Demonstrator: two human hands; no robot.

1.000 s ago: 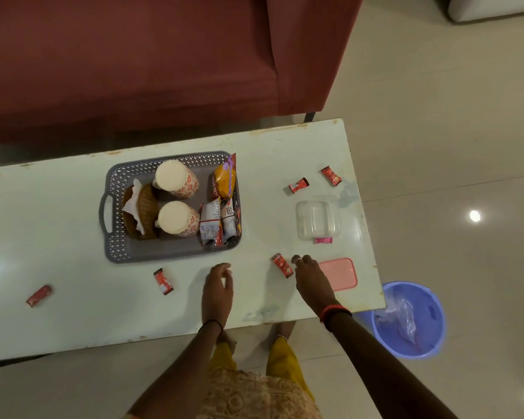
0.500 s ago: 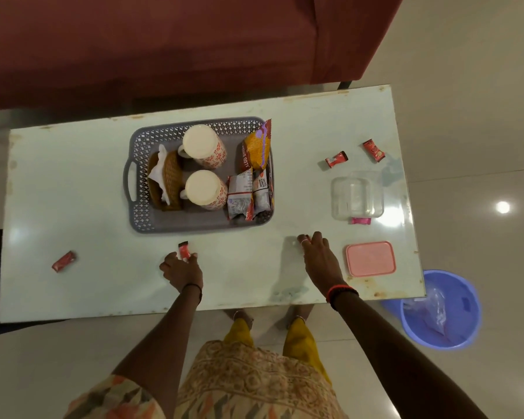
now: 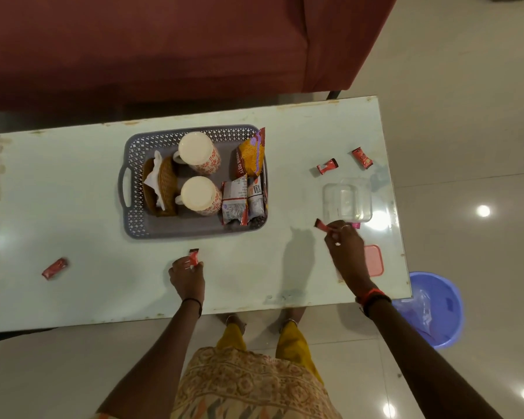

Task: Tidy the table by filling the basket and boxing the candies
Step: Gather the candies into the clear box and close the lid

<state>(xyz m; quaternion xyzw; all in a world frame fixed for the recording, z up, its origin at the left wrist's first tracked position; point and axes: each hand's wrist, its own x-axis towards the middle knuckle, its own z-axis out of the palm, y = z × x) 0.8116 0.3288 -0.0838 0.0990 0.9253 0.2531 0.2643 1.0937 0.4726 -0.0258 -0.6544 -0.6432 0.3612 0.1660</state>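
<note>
While the left hand (image 3: 187, 275) pinches a red candy (image 3: 193, 256) between its fingertips just above the tabletop (image 3: 73, 207), its grip closed on the wrapper, the right hand (image 3: 344, 246) holds a second red candy (image 3: 321, 224) the same way, close to the near left corner of the clear box (image 3: 347, 202). That box stands open near the right end of the tabletop, and its pink lid (image 3: 374, 260) lies flat nearer the person, partly hidden behind the right wrist. A small pink piece (image 3: 356, 225) shows at the box's near edge, just beside the right fingers.

Three more red candies lie loose: one (image 3: 54, 268) well apart at the left end, and two beyond the box, one (image 3: 327, 166) to its far left and another (image 3: 362, 158) further right, near the far right corner.

In the middle sits the grey basket (image 3: 133, 176), already filled. It holds two patterned cups (image 3: 198, 155) turned mouth down, a brown woven holder with a white napkin (image 3: 159, 184) at its left side, an orange snack packet (image 3: 250, 155) at the far right corner and two smaller pale packets (image 3: 244, 199) in front of it.

On the floor beside the right end of the tabletop stands a blue bin (image 3: 436, 306) with a plastic liner. A dark red sofa (image 3: 164, 46) lies beyond the far edge.
</note>
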